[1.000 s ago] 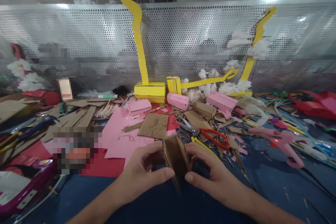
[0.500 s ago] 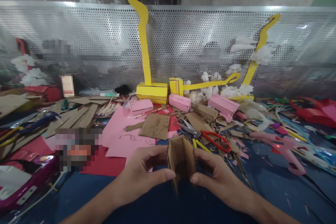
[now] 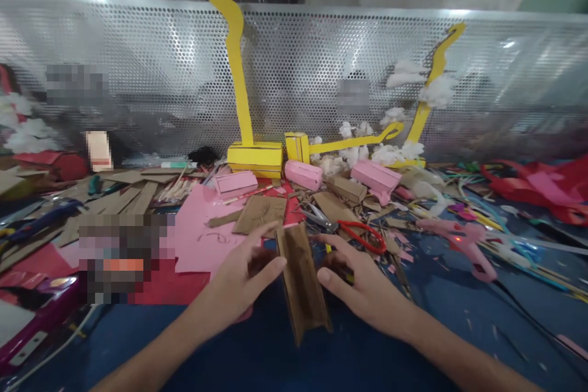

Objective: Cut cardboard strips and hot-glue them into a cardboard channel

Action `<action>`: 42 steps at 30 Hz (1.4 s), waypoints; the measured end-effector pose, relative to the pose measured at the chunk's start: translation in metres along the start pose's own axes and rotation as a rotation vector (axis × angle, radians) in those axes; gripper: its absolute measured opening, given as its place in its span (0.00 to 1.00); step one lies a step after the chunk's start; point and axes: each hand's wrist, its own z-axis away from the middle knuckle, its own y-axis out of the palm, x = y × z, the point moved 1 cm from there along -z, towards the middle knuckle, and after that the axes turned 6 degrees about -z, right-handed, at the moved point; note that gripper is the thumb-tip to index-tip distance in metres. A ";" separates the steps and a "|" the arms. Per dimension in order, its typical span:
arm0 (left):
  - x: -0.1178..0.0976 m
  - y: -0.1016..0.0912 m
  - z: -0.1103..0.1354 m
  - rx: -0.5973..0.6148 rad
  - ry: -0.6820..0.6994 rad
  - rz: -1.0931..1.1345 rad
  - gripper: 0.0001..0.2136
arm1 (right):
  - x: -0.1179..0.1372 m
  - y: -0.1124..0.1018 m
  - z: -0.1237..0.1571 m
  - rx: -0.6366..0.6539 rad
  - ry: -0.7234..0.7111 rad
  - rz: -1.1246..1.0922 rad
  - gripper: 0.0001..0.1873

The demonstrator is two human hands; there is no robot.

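Note:
A folded brown cardboard channel (image 3: 304, 282) is between my hands, its open side facing up and its length running away from me, tilted. My left hand (image 3: 250, 275) holds it lightly at the left wall, thumb at the edge and fingers curled behind. On the opposite wall, my right hand (image 3: 356, 275) has its thumb and index finger at the edge, in a loose grip. The other fingers of both hands are partly hidden. Just beyond lie a flat cardboard square (image 3: 260, 214) and red-handled scissors (image 3: 361, 233).
Yellow paper-covered hook stands (image 3: 255, 158) rise before a perforated metal panel (image 3: 174, 73). Small pink boxes (image 3: 303, 175), pink paper (image 3: 197, 251) and cardboard scraps crowd the blue table (image 3: 220, 355). A pink glue gun (image 3: 463, 239) with a lit red light lies on the right, its cord trailing forward.
The cardboard channel has tipped from nearly end-on so that its length shows, its near end now lower. My hands have loosened and spread slightly around it. The view has shifted to the right.

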 end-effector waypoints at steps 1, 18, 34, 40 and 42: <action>-0.001 -0.002 0.001 -0.002 -0.004 -0.076 0.25 | 0.004 -0.003 0.003 0.010 0.003 0.072 0.26; -0.012 0.007 0.013 0.014 0.094 -1.080 0.22 | -0.090 -0.194 0.108 -0.618 0.266 0.672 0.20; -0.016 0.014 0.011 0.118 -0.002 -0.983 0.22 | -0.081 -0.213 0.079 -0.472 0.408 0.878 0.14; -0.015 0.018 0.011 0.174 -0.015 -0.977 0.24 | -0.093 -0.203 0.064 -0.417 0.426 0.889 0.17; -0.016 0.018 0.011 0.180 -0.012 -0.968 0.24 | -0.097 -0.199 0.062 -0.407 0.412 0.900 0.18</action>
